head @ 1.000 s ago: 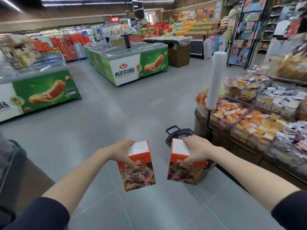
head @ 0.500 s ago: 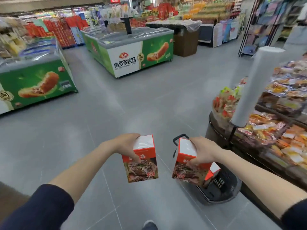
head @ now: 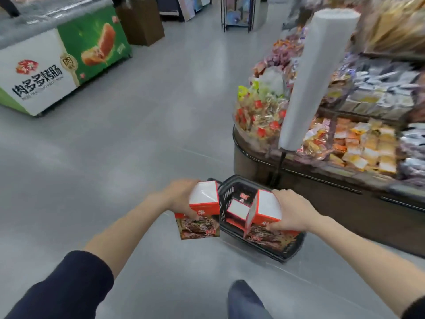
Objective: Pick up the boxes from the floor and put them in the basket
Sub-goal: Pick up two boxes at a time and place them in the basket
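Two boxes are up off the floor, one per hand. Left box: red/white w/ meat photo on front, roughly upright, left hand wrapped round its upper part, fingers curled on it. It sits just left of the basket, over bare floor. Right box: same type, tilted, right hand clamped over its top/right side, held over the basket's near half. Basket is black plastic, on the floor, w/ at least one more box inside, white face up. Snack stand just behind/right of the basket, piled w/ packets; white bag roll on a pole at its corner. Green/white freezer far left, well apart. Person's leg at bottom edge. Dark sleeves on both arms.
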